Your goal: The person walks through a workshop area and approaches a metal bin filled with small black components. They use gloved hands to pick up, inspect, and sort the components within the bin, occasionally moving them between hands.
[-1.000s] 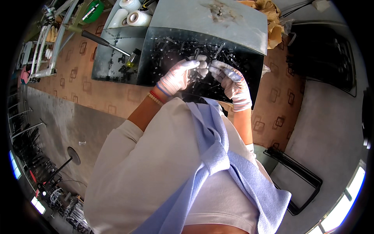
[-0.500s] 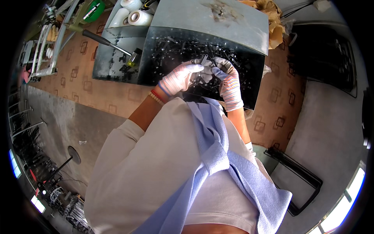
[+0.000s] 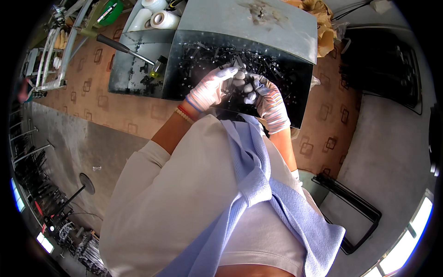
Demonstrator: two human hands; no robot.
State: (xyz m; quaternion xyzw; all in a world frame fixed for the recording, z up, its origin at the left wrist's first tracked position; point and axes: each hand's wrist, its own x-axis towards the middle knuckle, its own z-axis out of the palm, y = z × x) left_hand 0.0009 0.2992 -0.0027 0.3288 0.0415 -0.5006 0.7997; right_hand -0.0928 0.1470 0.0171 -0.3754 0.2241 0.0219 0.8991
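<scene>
Both my hands wear pale knit gloves with striped cuffs. They are close together over a dark metal bin (image 3: 184, 87) strewn with small black and shiny metal pieces. My left hand (image 3: 211, 90) is closed, its thumb pressing a small flat metal strip (image 3: 238, 63) against the fingers. Just beside it, my right hand (image 3: 268, 99) has its fingers curled toward the left one. Anything held in those right fingers is too small or hidden to make out.
A hammer (image 3: 124, 49) with a dark grip rests across the smaller compartment at the left. Behind it stand white film rolls (image 3: 165, 20). A grey metal cover (image 3: 249, 18) lies beyond the bin, brown paper (image 3: 323, 32) at far right. Black frames (image 3: 355, 207) lean at lower right.
My right hand has turned and drawn slightly down and away from the left fingers, its fingertips now lower. The left hand stays nearly in place, still pinching the strip.
</scene>
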